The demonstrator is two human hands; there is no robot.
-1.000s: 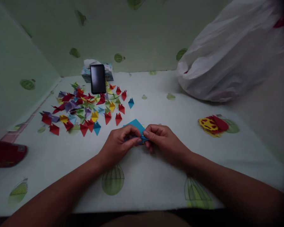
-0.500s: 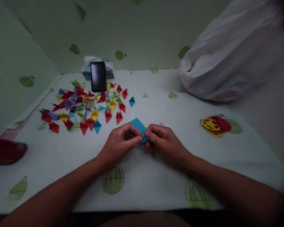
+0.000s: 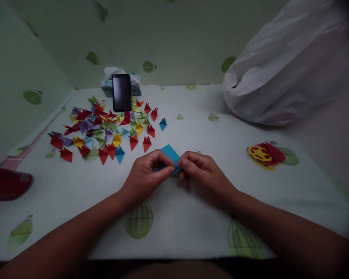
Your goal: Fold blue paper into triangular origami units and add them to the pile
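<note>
Between both hands is a blue piece of folded paper (image 3: 170, 152), its flat upper corner pointing away from me. My left hand (image 3: 149, 169) pinches its left side between thumb and fingers. On the paper's right edge, my right hand (image 3: 197, 167) is closed in a pinch, thumb and forefinger together. The fingers hide part of the folds. Beyond my left hand spreads a heap of small folded paper figures (image 3: 110, 146) in red, yellow, green, purple and blue. One blue folded figure (image 3: 163, 124) lies a little apart at the heap's right.
A black phone (image 3: 121, 93) leans on a tissue box (image 3: 136, 83) behind the heap. A large white plastic bag (image 3: 273, 85) stands at the back right. Yellow and red cut-out pieces (image 3: 261, 153) lie at the right. A dark red object (image 3: 8, 184) sits at the left edge.
Both hands stay in nearly the same place on the blue paper. The right fingers have shifted slightly along its edge, and more blue shows under the left hand.
</note>
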